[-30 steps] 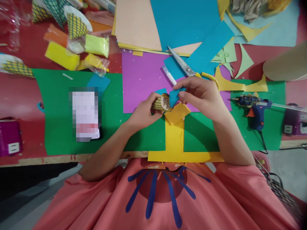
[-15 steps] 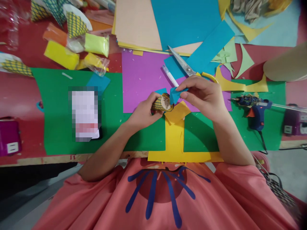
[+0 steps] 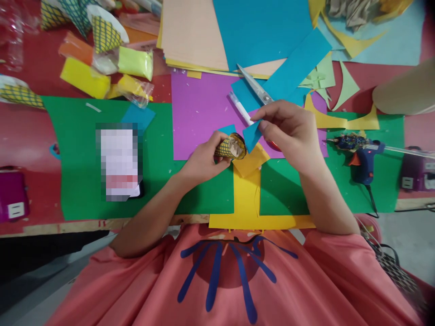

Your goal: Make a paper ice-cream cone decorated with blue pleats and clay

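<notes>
My left hand (image 3: 204, 160) is wrapped round a small cone (image 3: 223, 148) with a yellow and dark green lattice pattern, its open end facing right and showing pale filling. Between the thumb and fingers of my right hand (image 3: 288, 131) is a small blue paper piece (image 3: 250, 137), just right of the cone's rim and apart from it. Scissors (image 3: 254, 85) lie beyond my right hand, which hides part of their handles. A white marker (image 3: 241, 108) rests on the purple sheet (image 3: 200, 113). Yellow paper (image 3: 247, 190) lies under and in front of the hands.
A blue glue gun (image 3: 366, 163) lies on the green sheet (image 3: 288, 190) at right, near a beige cylinder (image 3: 401, 90). A phone (image 3: 136, 190), mostly blurred out, is at left. Clay packets (image 3: 84, 78), more patterned cones (image 3: 106, 34) and stacked paper (image 3: 193, 34) lie at the back.
My right hand has turned and drawn the blue piece slightly away from the cone's opening, so more of the rim shows. My left hand holds the cone almost still.
</notes>
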Demonstrator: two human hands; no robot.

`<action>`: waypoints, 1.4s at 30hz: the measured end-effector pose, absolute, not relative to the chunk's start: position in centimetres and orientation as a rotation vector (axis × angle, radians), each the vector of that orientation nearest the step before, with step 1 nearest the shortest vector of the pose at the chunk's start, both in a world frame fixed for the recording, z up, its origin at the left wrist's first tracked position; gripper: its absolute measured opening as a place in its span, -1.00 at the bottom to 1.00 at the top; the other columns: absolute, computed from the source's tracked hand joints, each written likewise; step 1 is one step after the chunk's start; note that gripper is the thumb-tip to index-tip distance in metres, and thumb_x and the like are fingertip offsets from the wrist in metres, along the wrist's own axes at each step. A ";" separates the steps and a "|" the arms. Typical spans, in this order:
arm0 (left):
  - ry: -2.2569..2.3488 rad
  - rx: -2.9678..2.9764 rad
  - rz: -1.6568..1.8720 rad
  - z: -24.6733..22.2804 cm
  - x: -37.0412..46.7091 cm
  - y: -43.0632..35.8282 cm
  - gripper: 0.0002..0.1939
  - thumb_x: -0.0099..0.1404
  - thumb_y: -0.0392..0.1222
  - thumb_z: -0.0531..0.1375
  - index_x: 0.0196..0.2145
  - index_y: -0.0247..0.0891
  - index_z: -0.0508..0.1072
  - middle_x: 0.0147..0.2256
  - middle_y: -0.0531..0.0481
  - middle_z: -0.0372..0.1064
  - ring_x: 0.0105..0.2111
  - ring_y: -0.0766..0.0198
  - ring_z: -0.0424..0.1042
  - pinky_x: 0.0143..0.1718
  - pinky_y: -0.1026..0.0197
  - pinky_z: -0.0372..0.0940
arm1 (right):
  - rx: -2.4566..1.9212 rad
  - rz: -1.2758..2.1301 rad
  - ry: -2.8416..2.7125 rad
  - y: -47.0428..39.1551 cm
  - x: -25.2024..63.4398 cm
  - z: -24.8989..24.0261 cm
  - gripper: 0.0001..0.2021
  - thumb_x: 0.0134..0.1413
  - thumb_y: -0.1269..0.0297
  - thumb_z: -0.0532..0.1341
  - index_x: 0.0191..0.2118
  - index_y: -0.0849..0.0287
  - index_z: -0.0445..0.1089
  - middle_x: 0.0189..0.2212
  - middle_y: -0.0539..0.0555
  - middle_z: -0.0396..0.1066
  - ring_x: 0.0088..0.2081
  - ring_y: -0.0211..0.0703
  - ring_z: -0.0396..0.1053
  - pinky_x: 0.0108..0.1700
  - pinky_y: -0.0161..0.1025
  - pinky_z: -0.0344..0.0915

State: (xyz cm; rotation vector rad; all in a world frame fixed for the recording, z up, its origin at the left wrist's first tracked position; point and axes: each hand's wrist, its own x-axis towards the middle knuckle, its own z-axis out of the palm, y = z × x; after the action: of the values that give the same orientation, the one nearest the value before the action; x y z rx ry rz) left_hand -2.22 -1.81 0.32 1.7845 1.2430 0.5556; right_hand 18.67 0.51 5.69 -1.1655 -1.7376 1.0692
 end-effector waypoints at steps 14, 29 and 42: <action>1.273 1.783 0.462 0.6 -2.2 -1.8 -0.67 0.12 -0.13 0.10 -0.14 -0.18 0.19 -0.41 0.09 0.36 -0.50 0.33 0.32 -0.49 0.32 0.18 | -1.050 0.703 -1.986 -0.3 17.7 4.9 -0.79 0.15 0.50 0.10 -0.26 0.11 0.44 -0.34 0.03 0.44 -0.34 -0.28 0.40 -0.29 -0.26 0.43; 1.277 1.813 0.482 0.3 -2.1 -1.8 -0.70 0.11 -0.15 0.11 -0.17 -0.16 0.18 -0.50 0.15 0.24 -0.55 0.35 0.27 -0.54 0.34 0.13 | -1.063 0.711 -2.016 -0.7 16.7 4.9 -0.83 0.14 0.49 0.10 -0.27 0.19 0.42 -0.34 0.04 0.47 -0.35 -0.29 0.39 -0.27 -0.27 0.38; 1.277 1.821 0.525 0.3 -2.2 -1.8 -0.70 0.13 -0.17 0.12 -0.15 -0.19 0.22 -0.46 0.14 0.24 -0.55 0.39 0.26 -0.55 0.36 0.13 | -1.009 0.700 -2.139 -0.6 17.2 5.3 -0.90 0.23 0.37 0.15 -0.18 0.20 0.40 -0.32 0.05 0.45 -0.34 -0.29 0.38 -0.25 -0.27 0.37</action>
State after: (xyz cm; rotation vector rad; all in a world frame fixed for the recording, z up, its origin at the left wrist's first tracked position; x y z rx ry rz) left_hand -2.15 -1.79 0.29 1.8213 1.2770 0.5254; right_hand 17.20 -0.57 5.32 -1.0094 -2.1391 0.7003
